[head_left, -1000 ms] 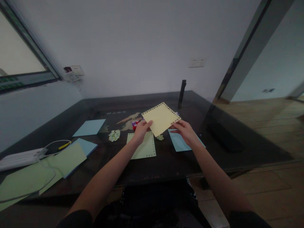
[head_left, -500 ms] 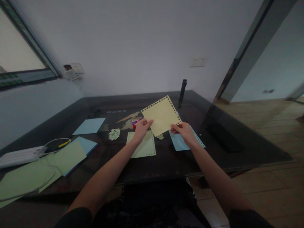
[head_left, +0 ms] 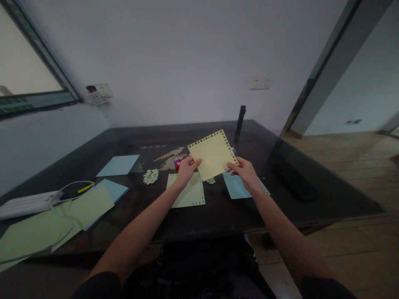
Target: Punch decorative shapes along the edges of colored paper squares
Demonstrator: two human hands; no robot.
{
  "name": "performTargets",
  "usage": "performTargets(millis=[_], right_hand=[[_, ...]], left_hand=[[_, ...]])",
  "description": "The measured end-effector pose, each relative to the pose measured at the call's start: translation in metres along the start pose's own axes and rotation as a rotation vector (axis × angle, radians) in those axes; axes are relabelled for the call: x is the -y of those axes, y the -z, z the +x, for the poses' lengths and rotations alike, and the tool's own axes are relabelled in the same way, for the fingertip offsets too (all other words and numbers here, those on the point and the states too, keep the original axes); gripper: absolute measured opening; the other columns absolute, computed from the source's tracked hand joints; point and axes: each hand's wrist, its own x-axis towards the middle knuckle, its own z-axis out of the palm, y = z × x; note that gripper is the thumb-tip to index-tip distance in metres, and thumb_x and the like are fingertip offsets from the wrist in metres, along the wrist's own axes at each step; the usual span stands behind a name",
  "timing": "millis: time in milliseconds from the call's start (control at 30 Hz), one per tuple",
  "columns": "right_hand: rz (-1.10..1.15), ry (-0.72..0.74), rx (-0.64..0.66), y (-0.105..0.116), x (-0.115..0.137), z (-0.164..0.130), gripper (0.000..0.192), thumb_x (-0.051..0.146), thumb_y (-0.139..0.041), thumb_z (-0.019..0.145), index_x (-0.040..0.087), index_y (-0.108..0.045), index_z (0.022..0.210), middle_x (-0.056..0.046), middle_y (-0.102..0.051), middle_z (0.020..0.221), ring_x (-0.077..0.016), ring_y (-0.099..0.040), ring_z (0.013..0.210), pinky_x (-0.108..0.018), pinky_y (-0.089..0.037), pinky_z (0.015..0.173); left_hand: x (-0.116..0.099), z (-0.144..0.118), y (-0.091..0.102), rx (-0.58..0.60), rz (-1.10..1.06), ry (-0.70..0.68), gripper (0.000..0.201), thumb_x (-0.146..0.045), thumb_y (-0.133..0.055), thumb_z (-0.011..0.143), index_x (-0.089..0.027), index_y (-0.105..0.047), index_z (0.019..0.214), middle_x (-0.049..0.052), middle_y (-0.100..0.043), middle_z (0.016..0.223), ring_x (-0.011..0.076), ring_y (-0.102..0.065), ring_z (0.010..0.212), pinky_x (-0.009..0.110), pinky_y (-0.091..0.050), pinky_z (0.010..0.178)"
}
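Note:
A pale yellow sheet of paper [head_left: 213, 155], with small holes punched along its top and right edges, is held up tilted above the table. My left hand [head_left: 187, 169] pinches its lower left edge, thumb on the front. My right hand [head_left: 245, 170] pinches the lower right corner. Under my left hand lies a pale green punched sheet [head_left: 188, 193]. A light blue punched sheet [head_left: 237, 187] lies partly hidden beneath my right hand. Small red and purple pieces with eye-like dots [head_left: 177, 162] sit just beyond my left hand.
Pale scalloped scraps [head_left: 151, 176] lie on the dark table [head_left: 149, 220]. At left are a blue sheet [head_left: 118, 165], overlapping green sheets [head_left: 34, 232], a white power strip [head_left: 28, 204] and its cable. A black upright object [head_left: 240, 123] stands near the wall; a dark flat object [head_left: 294, 181] lies right.
The held yellow sheet has shifted slightly right and down, turning a little more level. My right hand has moved slightly with it; both hands keep their pinch.

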Motion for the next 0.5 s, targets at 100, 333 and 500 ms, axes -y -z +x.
performTargets(millis=[100, 333, 500], right_hand=[[0.026, 0.025, -0.061, 0.0017, -0.0022, 0.0024, 0.034, 0.041, -0.072, 0.063, 0.017, -0.065, 0.086, -0.006, -0.068, 0.083, -0.0164, -0.061, 0.067, -0.027, -0.044, 0.053], [0.019, 0.085, -0.128, 0.0043, -0.0026, 0.0053, 0.029, 0.043, -0.069, 0.065, 0.018, -0.063, 0.080, -0.005, -0.068, 0.077, -0.0170, -0.060, 0.065, -0.030, -0.045, 0.059], [0.011, 0.112, -0.167, 0.0065, -0.0010, 0.0063, 0.026, 0.041, -0.068, 0.066, 0.019, -0.063, 0.077, -0.004, -0.068, 0.074, -0.0168, -0.060, 0.063, -0.030, -0.045, 0.059]], left_hand=[[0.0016, 0.0010, -0.0006, 0.044, -0.001, 0.030, 0.039, -0.046, -0.070, 0.069, -0.013, -0.068, 0.089, 0.007, -0.072, 0.084, 0.0208, -0.065, 0.078, 0.033, -0.051, 0.071], [0.0011, -0.0020, -0.0045, 0.146, 0.171, 0.043, 0.033, -0.047, -0.065, 0.072, -0.015, -0.066, 0.077, 0.003, -0.068, 0.070, 0.0177, -0.061, 0.067, 0.028, -0.047, 0.060], [0.0000, -0.0025, -0.0072, 0.162, 0.293, -0.054, 0.031, -0.042, -0.051, 0.082, -0.016, -0.061, 0.070, 0.001, -0.060, 0.064, 0.0141, -0.054, 0.061, 0.025, -0.040, 0.056]])
